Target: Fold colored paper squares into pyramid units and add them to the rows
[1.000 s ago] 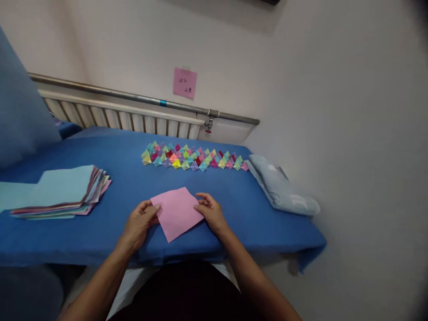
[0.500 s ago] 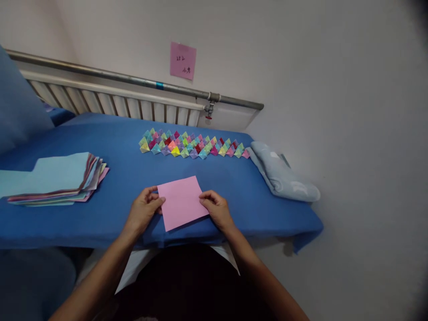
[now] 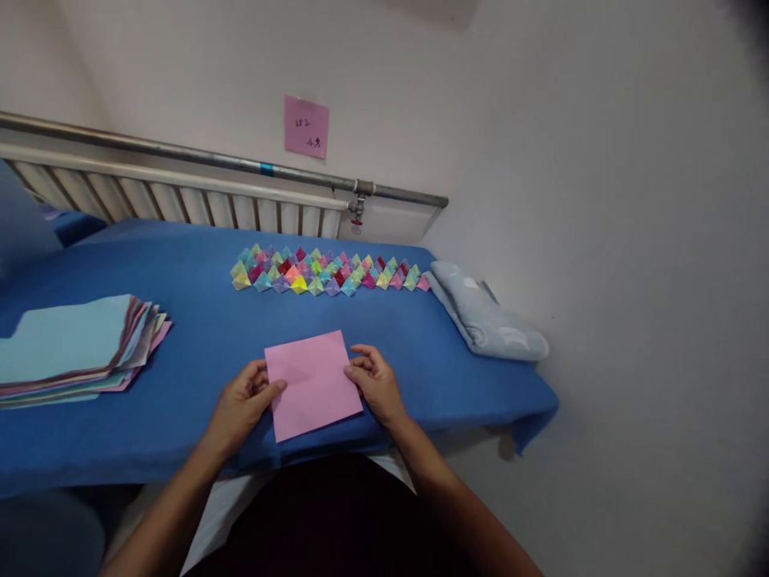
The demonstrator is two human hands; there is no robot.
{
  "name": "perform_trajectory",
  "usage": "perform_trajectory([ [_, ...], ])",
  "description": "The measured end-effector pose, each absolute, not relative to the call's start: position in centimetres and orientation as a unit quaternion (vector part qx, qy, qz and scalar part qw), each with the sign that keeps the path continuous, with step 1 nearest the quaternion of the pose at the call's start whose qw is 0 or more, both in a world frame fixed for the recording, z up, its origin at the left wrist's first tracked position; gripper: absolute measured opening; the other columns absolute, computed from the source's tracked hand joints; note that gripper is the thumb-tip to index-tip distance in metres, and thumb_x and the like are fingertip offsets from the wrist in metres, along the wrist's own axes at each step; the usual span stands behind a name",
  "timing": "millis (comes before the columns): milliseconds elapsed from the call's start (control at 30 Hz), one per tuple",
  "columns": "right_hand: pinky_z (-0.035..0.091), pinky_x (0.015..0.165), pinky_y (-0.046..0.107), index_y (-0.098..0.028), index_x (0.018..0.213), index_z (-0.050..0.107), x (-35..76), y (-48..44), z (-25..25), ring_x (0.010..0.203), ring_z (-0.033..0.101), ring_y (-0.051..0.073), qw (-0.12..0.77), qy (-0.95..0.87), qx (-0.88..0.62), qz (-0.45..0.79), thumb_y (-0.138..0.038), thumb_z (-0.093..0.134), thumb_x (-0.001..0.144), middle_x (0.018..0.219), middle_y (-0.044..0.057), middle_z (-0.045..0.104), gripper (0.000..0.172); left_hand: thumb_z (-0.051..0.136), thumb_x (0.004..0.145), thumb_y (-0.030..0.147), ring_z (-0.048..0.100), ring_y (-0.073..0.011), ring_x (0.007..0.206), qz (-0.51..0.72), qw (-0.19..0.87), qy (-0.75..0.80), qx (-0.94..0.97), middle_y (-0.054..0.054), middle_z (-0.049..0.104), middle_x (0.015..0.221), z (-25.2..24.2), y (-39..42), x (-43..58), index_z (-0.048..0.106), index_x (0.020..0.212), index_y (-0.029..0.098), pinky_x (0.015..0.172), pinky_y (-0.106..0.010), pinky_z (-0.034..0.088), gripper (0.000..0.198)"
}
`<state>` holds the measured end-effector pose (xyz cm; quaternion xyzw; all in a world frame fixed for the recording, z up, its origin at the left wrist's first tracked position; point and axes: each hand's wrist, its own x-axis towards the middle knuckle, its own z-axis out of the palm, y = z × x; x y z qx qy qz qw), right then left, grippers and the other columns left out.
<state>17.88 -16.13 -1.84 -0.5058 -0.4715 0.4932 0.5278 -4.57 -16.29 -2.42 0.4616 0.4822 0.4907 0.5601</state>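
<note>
Holding the pink sheet point(image 3: 313, 389) by its edges, you pinch its left side with your left hand point(image 3: 241, 407) and its right side with your right hand point(image 3: 377, 386). It is over the near part of the blue cloth point(image 3: 204, 336), right of the paper stack point(image 3: 72, 336). You seem to be steadying it; the next move calls for light, even pressure.

Left fingers point(image 3: 276, 388), right fingers point(image 3: 358, 375) holding pink paper point(image 3: 315, 389), blue cloth point(image 3: 201, 340)
</note>
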Motion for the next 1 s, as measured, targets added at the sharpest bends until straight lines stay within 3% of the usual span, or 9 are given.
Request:
perform_trajectory([
  [200, 0.034, 0.058, 0.024, -0.022, 0.104, 0.057, 18.0, -15.6, -1.5, 0.058, 0.048, 0.010, 0.510, -0.455, -0.500, 0.531, -0.031, 0.071, 0.063, 0.066, -0.008, 0.055, 0.044, 0.079, 0.066, 0.039, 0.062, -0.0138, 0.067, 0.480, 0.568, 0.469, 0.477, 0.001, 0.070, 0.077, -3.1, -16.1, -4.9, 0.062, 0.104, 0.020, 0.063, -0.025, 0.049, 0.046],
  [533, 0.031, 0.050, 0.022, -0.022, 0.099, 0.060, 18.2, -15.7, -1.7, 0.052, 0.041, 0.008, 0.514, -0.449, -0.493, 0.540, -0.033, 0.070, 0.065, 0.064, -0.008, 0.051, 0.037, 0.083, 0.063, 0.035, 0.059, -0.0102, 0.062, 0.509, 0.582, 0.454, 0.442, 0.005, 0.065, 0.068, -2.8, -16.1, -5.0, 0.064, 0.100, 0.021, 0.062, -0.022, 0.048, 0.044],
  [733, 0.032, 0.047, 0.021, -0.023, 0.098, 0.058, 18.3, -15.5, -1.7, 0.050, 0.042, 0.008, 0.498, -0.462, -0.495, 0.542, -0.034, 0.069, 0.065, 0.064, -0.009, 0.050, 0.036, 0.084, 0.062, 0.040, 0.064, -0.0147, 0.070, 0.498, 0.582, 0.465, 0.443, 0.001, 0.069, 0.076, -2.4, -16.4, -4.9, 0.066, 0.096, 0.020, 0.065, -0.026, 0.051, 0.043],
  [1000, 0.030, 0.043, 0.019, -0.020, 0.074, 0.057, 18.9, -15.0, -1.3, 0.041, 0.040, 0.006, 0.451, -0.475, -0.495, 0.571, -0.032, 0.069, 0.063, 0.050, -0.010, 0.047, 0.020, 0.082, 0.064, 0.044, 0.062, -0.0136, 0.070, 0.482, 0.573, 0.478, 0.459, 0.002, 0.069, 0.076, -2.2, -16.4, -4.9, 0.066, 0.095, 0.020, 0.066, -0.024, 0.049, 0.043],
])
